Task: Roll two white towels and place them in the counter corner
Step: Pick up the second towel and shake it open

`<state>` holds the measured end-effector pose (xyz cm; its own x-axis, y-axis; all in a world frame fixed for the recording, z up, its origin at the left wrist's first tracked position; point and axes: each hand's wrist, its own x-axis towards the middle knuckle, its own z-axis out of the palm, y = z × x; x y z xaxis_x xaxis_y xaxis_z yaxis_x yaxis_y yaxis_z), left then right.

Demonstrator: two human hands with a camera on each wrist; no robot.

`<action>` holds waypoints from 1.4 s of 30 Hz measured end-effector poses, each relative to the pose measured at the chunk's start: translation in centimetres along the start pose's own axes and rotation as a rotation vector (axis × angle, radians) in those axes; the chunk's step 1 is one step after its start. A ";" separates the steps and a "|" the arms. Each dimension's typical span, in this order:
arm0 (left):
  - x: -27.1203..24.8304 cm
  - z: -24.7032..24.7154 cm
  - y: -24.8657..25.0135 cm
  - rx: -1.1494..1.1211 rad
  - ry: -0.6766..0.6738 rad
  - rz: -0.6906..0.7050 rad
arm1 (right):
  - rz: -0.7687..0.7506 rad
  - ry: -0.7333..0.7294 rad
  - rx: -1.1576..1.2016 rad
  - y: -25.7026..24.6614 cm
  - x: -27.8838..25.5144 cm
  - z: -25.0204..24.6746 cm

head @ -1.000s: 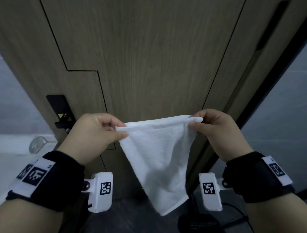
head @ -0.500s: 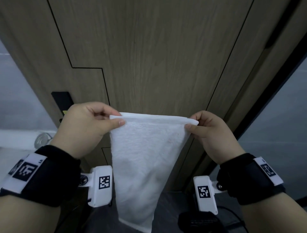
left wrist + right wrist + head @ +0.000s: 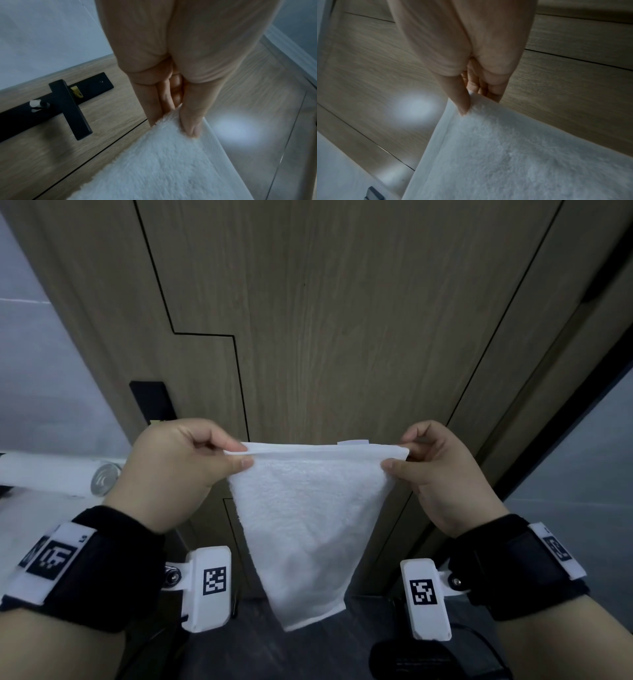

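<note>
A wooden door fills the background. In front of it hangs the white towel, stretched by its hemmed top edge and suspended in the air. The left hand pinches the top left corner between thumb and fingers; the right hand pinches the top right corner. A black door handle sits at left.

1. The left hand is raised at chest height, thumb and fingers pinched together.
2. The right hand mirrors it, level and well apart, likewise pinched.
</note>
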<state>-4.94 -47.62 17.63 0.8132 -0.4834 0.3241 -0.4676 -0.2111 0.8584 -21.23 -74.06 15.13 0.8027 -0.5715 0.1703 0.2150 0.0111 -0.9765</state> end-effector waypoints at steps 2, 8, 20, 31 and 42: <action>-0.1 -0.4 -0.1 -0.002 0.000 -0.005 | 0.002 -0.017 0.022 0.1 0.2 0.3; -0.1 -2.1 -0.7 -0.018 0.010 -0.021 | -0.057 -0.119 -0.008 0.3 0.8 1.9; -1.2 -5.8 -2.5 -0.122 0.032 -0.125 | -0.046 -0.228 0.022 1.1 2.1 6.7; -0.7 -8.2 -4.1 -0.076 0.100 -0.168 | -0.032 -0.247 -0.011 1.7 3.6 9.8; 0.8 -11.0 -6.2 0.028 0.160 -0.139 | 0.009 -0.296 0.013 1.8 5.1 12.2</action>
<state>2.38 -37.36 16.93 0.9141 -0.3076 0.2641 -0.3546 -0.2912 0.8885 -9.99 -66.94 15.86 0.9317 -0.3071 0.1941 0.2122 0.0264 -0.9769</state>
